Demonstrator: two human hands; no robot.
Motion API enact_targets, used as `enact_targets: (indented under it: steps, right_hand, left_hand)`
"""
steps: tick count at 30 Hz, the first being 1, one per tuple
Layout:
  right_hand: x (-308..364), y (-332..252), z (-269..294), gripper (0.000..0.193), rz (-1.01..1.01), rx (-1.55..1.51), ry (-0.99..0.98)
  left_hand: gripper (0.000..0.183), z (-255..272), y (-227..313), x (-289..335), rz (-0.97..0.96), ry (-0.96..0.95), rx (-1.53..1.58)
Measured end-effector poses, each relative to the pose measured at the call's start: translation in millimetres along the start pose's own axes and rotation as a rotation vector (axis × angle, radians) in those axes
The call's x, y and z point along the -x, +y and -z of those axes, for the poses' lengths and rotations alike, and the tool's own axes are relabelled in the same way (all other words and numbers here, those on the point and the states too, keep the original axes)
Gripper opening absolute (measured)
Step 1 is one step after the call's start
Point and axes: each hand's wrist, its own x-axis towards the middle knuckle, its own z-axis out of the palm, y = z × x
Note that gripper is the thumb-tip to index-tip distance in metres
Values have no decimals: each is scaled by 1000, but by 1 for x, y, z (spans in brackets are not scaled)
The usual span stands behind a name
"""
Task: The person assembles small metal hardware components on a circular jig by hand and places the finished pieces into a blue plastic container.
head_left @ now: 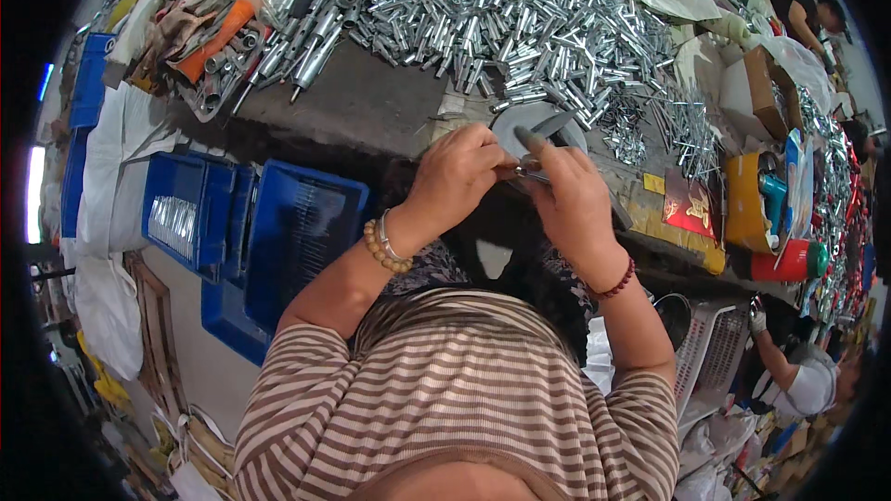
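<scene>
Both my hands meet at the bench's near edge, in front of a grey round dish (516, 121). My left hand (455, 176) is closed in a pinch at one end of a small shiny metal part (533, 174). From the other side my right hand (574, 195) grips the same part between thumb and fingers, which hide much of it; its exact kind cannot be made out. Beyond the dish spreads a big heap of short silvery metal tubes (520, 23). Smaller metal pieces (625, 134) lie to the dish's right.
Long metal tools (316, 51) and an orange-handled tool (218, 42) lie at the bench's left. Blue plastic bins (306, 232) stand low on my left. On the right are a red card (689, 209), a yellow container (748, 199) and an open cardboard box (770, 93). Other people work farther right.
</scene>
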Motion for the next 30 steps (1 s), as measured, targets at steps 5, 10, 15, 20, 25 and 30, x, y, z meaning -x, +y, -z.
enact_targets:
  steps: [5,10,15,20,25,30]
  right_hand:
    - [19,31,26,36,-152,230,71]
    - [31,31,33,31,-178,252,121]
    - [48,5,39,30,-182,19,123]
    - [54,-12,37,25,-107,152,-25]
    - [50,-13,40,24,-153,18,36]
    - [43,-21,54,33,-107,-63,225]
  left_hand:
    - [12,0,2,0,21,-10,42]
    - [11,1,1,-1,20,-17,45]
    - [14,-1,-1,-1,3,-6,38]
    - [16,-3,0,-2,-12,20,31]
    - [16,-1,2,-3,-20,17,25]
    - [19,3,0,0,47,-46,95]
